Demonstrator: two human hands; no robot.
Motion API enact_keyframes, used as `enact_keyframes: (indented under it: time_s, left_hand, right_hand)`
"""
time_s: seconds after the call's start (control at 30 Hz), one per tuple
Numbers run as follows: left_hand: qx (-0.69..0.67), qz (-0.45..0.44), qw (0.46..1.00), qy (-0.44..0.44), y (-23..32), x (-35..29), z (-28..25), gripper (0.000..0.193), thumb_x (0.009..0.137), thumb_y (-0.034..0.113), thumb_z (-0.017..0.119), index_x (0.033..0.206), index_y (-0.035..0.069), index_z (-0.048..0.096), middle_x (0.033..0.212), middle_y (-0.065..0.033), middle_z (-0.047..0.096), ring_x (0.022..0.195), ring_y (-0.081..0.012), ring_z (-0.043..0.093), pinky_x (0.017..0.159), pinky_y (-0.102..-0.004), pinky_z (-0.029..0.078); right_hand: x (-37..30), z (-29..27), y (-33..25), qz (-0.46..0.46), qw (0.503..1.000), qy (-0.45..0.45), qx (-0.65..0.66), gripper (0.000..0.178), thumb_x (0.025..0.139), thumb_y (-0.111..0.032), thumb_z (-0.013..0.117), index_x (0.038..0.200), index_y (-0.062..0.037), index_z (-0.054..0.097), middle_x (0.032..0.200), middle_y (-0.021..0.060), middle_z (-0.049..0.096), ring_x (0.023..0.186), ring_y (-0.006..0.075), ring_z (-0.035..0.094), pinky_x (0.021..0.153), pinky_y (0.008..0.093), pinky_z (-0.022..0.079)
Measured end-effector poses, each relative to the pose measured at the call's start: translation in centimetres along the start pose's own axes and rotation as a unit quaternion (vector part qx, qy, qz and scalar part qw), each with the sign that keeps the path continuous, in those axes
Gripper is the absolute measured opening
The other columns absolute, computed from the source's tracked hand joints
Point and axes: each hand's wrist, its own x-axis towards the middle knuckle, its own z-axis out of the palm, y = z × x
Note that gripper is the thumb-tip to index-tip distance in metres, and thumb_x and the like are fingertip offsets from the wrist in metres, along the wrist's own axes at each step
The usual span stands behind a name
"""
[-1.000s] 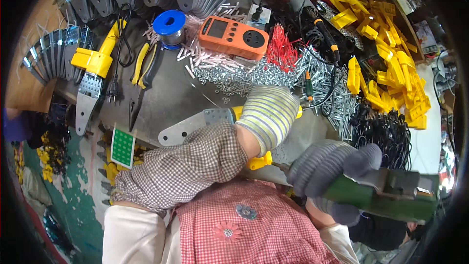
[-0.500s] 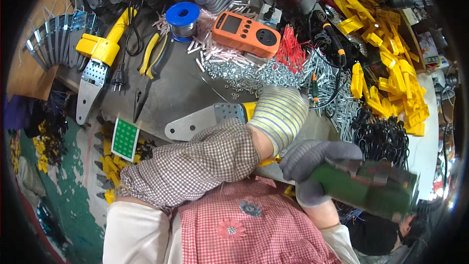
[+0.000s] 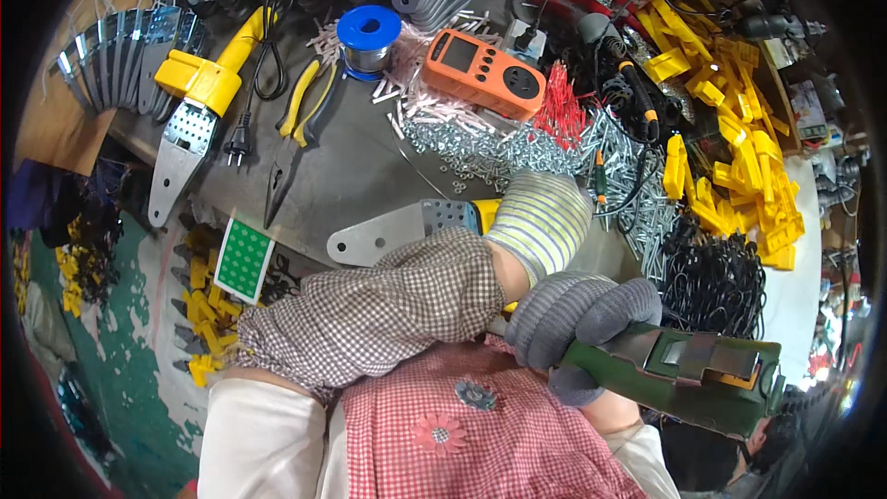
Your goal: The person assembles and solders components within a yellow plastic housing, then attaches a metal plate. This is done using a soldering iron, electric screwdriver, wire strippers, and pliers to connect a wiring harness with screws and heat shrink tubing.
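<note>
My left hand (image 3: 543, 222), in a yellow-and-grey striped glove, is closed over the yellow part (image 3: 485, 212) of a plastic sealer-like tool with a flat metal plate (image 3: 388, 233). The plate points left along the bench, and my fingertips are hidden. Just below and to the right, my right hand (image 3: 582, 314), in a dark grey glove, is wrapped round a dark green power tool (image 3: 707, 370). Its wide end points right; its other end is covered by my glove.
Washers (image 3: 471, 152), screws (image 3: 647, 194), an orange meter (image 3: 483, 76) and a blue solder spool (image 3: 369, 40) lie beyond my hands. Pliers (image 3: 296, 139) and another yellow-handled tool (image 3: 199, 83) are at left. Yellow handle shells (image 3: 748, 139) and black cords (image 3: 716, 277) are piled at right.
The green power tool, blurred before, now shows sharply, and my right hand has shifted slightly left. The whole view has slid a little, so bench things sit further right. My left hand keeps its hold.
</note>
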Motion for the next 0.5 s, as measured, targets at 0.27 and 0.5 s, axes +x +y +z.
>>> enact_keyframes:
  time_s: [0.27,0.5]
  left_hand:
    - [0.019,-0.001,1.000,0.022,0.4,-0.5,-0.5,0.024,0.099,0.020,0.059,0.110,0.006,0.075,0.099,-0.0148,0.077,0.094,-0.0322,0.077,0.079,-0.0485,0.061]
    - [-0.098,0.069,0.990,-0.075,1.6,-3.1,-3.3,0.033,0.089,0.026,0.073,0.115,0.005,0.072,0.108,-0.0185,0.071,0.099,-0.0373,0.070,0.085,-0.0504,0.058]
  right_hand:
    - [1.4,-1.3,-1.7,0.019,0.967,-0.217,-0.132,0.054,0.090,-0.022,0.089,0.124,-0.0009,0.053,0.083,0.0176,0.070,0.068,0.0296,0.069,0.066,0.0435,0.061]
    - [8.7,-2.5,-9.2,0.066,0.912,-0.403,0.016,0.047,0.109,-0.042,0.057,0.130,0.0000,0.062,0.109,0.0245,0.075,0.088,0.0371,0.077,0.078,0.0488,0.063]
